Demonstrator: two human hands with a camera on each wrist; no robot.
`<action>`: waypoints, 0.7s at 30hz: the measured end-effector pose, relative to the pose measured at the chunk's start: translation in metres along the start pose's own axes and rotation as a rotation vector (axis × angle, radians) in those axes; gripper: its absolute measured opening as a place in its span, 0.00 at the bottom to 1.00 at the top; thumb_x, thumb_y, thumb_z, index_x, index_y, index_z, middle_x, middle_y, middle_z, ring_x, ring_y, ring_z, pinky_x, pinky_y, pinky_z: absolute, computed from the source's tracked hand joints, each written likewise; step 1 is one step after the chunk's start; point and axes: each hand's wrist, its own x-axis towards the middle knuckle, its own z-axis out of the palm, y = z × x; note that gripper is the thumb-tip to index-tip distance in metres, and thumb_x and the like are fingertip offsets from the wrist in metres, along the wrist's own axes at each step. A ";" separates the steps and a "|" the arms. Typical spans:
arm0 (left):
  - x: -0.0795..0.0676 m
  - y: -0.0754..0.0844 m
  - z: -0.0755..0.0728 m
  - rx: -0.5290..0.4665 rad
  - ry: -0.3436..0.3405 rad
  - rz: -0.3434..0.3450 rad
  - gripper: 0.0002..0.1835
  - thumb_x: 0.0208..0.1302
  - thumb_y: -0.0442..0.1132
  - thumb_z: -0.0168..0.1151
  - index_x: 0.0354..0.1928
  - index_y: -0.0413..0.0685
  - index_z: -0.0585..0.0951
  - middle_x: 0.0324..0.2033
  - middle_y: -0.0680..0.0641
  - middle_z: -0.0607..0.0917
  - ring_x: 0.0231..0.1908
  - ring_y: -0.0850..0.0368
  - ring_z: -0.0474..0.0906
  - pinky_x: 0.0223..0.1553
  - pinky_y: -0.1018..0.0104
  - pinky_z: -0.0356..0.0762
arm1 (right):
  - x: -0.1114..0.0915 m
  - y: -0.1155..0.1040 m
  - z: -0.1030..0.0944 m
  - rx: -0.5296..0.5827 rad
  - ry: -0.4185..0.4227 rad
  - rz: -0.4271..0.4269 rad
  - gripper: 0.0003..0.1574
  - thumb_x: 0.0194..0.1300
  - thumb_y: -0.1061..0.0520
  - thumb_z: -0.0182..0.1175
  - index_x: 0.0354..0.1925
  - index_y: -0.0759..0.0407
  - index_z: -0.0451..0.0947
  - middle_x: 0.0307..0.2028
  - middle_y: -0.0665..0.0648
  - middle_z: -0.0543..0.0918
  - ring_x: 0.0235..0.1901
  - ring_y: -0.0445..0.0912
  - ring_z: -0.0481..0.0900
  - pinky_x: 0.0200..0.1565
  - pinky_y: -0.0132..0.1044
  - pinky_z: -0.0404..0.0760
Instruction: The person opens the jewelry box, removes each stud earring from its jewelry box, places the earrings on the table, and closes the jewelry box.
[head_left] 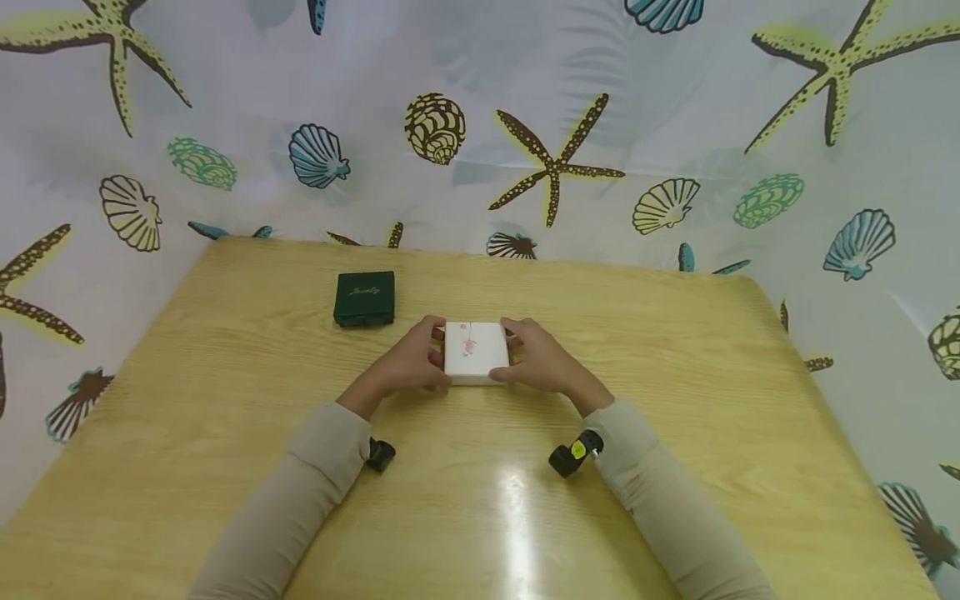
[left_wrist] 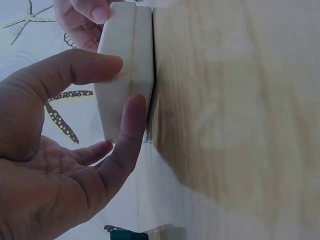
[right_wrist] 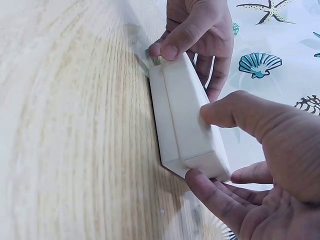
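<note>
1. White box [head_left: 480, 364] is the thing in hand: mid-bench, right in front of me, small pink print facing up, sitting flat at bench level. Can't tell if it's fully resting or barely lifted.
2. Left hand [head_left: 412, 360]: part open, fingers curved round the box's left end. Thumb on the near face, another finger low on the end.
3. Right hand [head_left: 536, 360]: mirrors the left on the right end, same part-open curl. Thumb on the near face, finger down around the seam.
4. Why two-sided: likely keeps the box square and stops it turning. Thumbs in front against fingers at the ends should share the hold evenly.
5. Seam runs along the near face; upper part looks fully down on the lower. Fingers near that line probably let me feel both parts. Inside hidden.
6. Green box [head_left: 365, 297], gold script on top: farther off, to the left, apart from both hands. Looks closed. Judging by the spot, it's out of my forearms' way.
7. Bench [head_left: 450, 492] bare between my sleeves [head_left: 322, 450], so I'd guess the central spot suits an even reach from both arms.
</note>
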 end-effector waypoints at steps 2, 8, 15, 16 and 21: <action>0.000 0.000 0.004 -0.003 -0.004 -0.012 0.52 0.48 0.27 0.69 0.71 0.45 0.49 0.62 0.42 0.63 0.48 0.48 0.74 0.32 0.65 0.80 | -0.004 0.001 0.001 0.008 -0.002 -0.001 0.54 0.54 0.50 0.69 0.70 0.64 0.53 0.60 0.66 0.66 0.58 0.56 0.71 0.56 0.46 0.75; -0.004 -0.001 0.010 -0.035 -0.005 -0.012 0.51 0.48 0.27 0.69 0.71 0.46 0.48 0.61 0.42 0.64 0.46 0.49 0.74 0.28 0.66 0.78 | -0.012 0.002 0.004 0.024 0.002 0.002 0.54 0.54 0.51 0.69 0.70 0.65 0.52 0.61 0.66 0.65 0.57 0.55 0.73 0.52 0.42 0.78; -0.014 0.001 0.013 -0.044 0.000 -0.025 0.51 0.49 0.26 0.68 0.70 0.46 0.48 0.60 0.41 0.64 0.45 0.49 0.75 0.27 0.66 0.78 | -0.018 -0.005 0.006 0.041 -0.004 0.009 0.55 0.53 0.53 0.69 0.70 0.67 0.52 0.59 0.66 0.66 0.55 0.55 0.73 0.48 0.39 0.81; -0.015 0.001 0.013 -0.043 0.002 -0.028 0.51 0.49 0.27 0.69 0.70 0.46 0.48 0.61 0.41 0.64 0.45 0.49 0.75 0.27 0.66 0.78 | -0.019 -0.007 0.006 0.041 -0.004 0.012 0.55 0.52 0.53 0.69 0.70 0.67 0.53 0.59 0.66 0.66 0.55 0.55 0.73 0.48 0.39 0.81; -0.020 0.001 0.016 -0.056 0.010 -0.053 0.52 0.47 0.27 0.70 0.70 0.48 0.49 0.61 0.43 0.65 0.47 0.49 0.75 0.29 0.66 0.79 | -0.025 -0.011 0.007 0.056 -0.006 0.020 0.55 0.52 0.53 0.70 0.70 0.66 0.53 0.57 0.66 0.67 0.56 0.55 0.73 0.48 0.38 0.81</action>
